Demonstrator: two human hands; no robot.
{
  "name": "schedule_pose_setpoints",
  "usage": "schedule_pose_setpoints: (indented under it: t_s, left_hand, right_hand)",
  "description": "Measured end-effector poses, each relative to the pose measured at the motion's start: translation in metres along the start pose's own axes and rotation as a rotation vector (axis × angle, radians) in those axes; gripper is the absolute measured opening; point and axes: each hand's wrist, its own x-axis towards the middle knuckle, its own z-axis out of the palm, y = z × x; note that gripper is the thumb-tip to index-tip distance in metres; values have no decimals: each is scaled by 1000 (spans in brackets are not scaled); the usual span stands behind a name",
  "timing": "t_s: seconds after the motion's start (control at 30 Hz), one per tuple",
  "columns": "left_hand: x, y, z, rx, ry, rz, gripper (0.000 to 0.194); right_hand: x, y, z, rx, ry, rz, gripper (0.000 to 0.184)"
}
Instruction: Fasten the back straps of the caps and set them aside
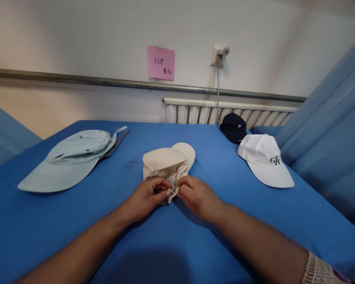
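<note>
Blue surface [130, 221]: two hands [148, 196] [200, 197] on cream cap [165, 159], three other caps [73, 148] [233, 125] [260, 150]

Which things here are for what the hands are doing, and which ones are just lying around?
Being used now:
- cream cap
- its strap
- left hand and right hand, both at the strap
- blue surface underneath

Apparently just there:
- pale blue-grey cap
- white cap
- dark cap
- pink note
- radiator

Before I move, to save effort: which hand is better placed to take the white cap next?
Likely the right hand: nearer the white cap, though it and the left hand hold the beige cap.
</note>
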Motion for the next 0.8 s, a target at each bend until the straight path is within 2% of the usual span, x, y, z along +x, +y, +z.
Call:
schedule_pose_setpoints:
  t_s: [0.1, 0.27, 0.33, 0.43, 0.53, 0.7, 0.8]
  left_hand:
    - [-2, 2, 1, 102, -2, 43, 23]
    - [-6, 1, 6, 481, 62, 158, 26]
    - [-6, -2, 9, 552, 65, 222, 25]
    - [-6, -6, 12, 541, 78, 258, 27]
    - [-5, -9, 13, 500, 110, 208, 32]
    - [-2, -10, 12, 482, 57, 189, 30]
    - [2, -9, 8, 462, 92, 190, 29]
  right_hand:
    - [0, 1, 1, 1, -23, 11, 10]
    - [1, 3, 2, 7, -53, 66, 12]
    - [2, 3, 2, 28, -64, 95, 13]
    - [2, 4, 0, 81, -77, 123, 11]
    - [2, 5, 0, 148, -85, 160, 7]
    - [1, 6, 0, 193, -77, 176, 3]
    - [2, 6, -3, 193, -85, 129, 14]
